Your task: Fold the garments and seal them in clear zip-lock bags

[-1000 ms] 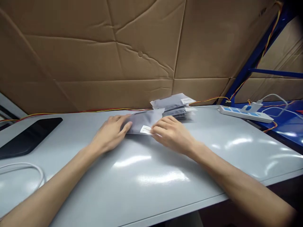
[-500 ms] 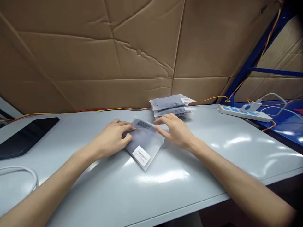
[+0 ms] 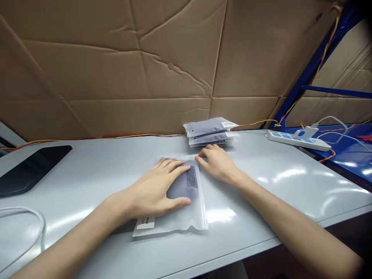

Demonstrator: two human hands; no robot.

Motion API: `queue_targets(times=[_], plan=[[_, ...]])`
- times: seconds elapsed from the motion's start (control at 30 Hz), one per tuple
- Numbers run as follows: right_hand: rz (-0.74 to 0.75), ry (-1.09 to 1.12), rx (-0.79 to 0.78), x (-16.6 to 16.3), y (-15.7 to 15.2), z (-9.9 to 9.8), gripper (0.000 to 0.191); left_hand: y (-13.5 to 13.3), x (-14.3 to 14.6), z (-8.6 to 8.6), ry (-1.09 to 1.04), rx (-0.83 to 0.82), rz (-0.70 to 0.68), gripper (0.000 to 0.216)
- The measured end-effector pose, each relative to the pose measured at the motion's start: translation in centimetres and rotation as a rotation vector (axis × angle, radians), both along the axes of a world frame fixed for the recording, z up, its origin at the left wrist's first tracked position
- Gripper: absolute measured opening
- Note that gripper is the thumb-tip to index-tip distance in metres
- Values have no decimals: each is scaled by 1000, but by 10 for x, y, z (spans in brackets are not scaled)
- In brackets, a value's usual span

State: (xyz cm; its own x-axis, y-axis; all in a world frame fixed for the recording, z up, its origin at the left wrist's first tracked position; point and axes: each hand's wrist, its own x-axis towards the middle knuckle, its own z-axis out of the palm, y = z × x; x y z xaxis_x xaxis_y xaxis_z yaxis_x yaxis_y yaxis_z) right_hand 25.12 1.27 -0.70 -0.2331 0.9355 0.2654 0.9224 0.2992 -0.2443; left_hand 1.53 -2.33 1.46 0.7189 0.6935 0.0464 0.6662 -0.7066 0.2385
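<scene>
A translucent plastic bag [image 3: 188, 221] lies flat on the desk in front of me, with a dark grey item [image 3: 184, 188] sealed inside and a white barcode label [image 3: 145, 223] at its near left corner. My left hand [image 3: 154, 193] presses flat on top of the bag, fingers spread, covering much of it. My right hand [image 3: 216, 162] rests on the desk with its curled fingertips touching the bag's far right corner. Behind the bag stands a low stack of grey labelled bags [image 3: 209, 131], just beyond my right fingers.
A black tablet-like slab [image 3: 31, 170] and a white cable [image 3: 23, 217] lie on the grey desk [image 3: 261, 193] at left. A white power strip [image 3: 296, 139] sits at right by blue shelving [image 3: 316, 66]. Cardboard [image 3: 145, 69] lines the back, with coloured wires [image 3: 130, 136] along it.
The bag has turned from a diagonal pose to lying flatter and nearer me, its label now at lower left. My left hand has moved onto it; my right hand has shifted slightly back.
</scene>
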Motion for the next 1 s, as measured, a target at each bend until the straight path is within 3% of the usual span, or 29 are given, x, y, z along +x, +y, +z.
queue_targets(times=[0.57,1.0], plan=[[-49,131,-22,4,10,-7,27,-7,9,-10,-32,97,-78,76],[6,166,-41,1,2,-6,21,-11,22,-14,80,102,83,74]])
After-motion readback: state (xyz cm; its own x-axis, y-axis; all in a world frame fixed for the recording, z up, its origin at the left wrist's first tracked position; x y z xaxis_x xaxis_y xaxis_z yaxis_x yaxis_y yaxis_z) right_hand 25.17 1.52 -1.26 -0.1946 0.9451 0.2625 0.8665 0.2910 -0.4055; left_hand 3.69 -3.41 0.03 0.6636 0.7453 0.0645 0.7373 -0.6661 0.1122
